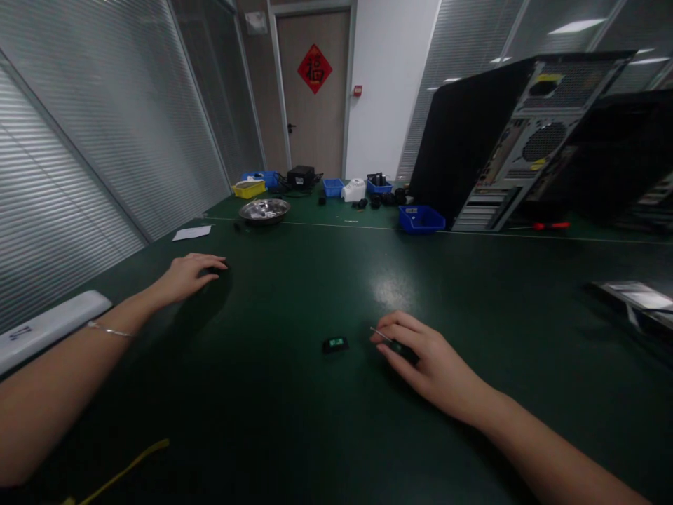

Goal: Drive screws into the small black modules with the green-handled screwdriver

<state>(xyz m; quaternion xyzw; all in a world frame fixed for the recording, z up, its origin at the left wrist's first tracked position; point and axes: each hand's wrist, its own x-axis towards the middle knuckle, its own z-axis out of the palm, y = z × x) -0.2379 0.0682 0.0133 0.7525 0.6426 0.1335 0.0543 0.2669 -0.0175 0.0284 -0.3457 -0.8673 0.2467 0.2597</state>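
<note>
1. A black rectangular module with a green centre (335,344) lies on the dark-green desk (294,294), long axis crosswise, just left of the nearer right hand (428,358).
2. That grip pinches a thin silvery rod (379,334); the farther left hand's (186,277) grip, I cannot tell.

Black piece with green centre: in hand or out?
Out of hand: the black piece lies on the green table, apart from the right hand.

Broad dark-green tabletop (284,294): smooth, semi-gloss. Thin silver tool shaft (381,335), lower centre: shiny metal. Round silver bowl (264,221), left of upper centre: polished metal. Open-topped blue bin (423,224), upper right: plastic.
</note>
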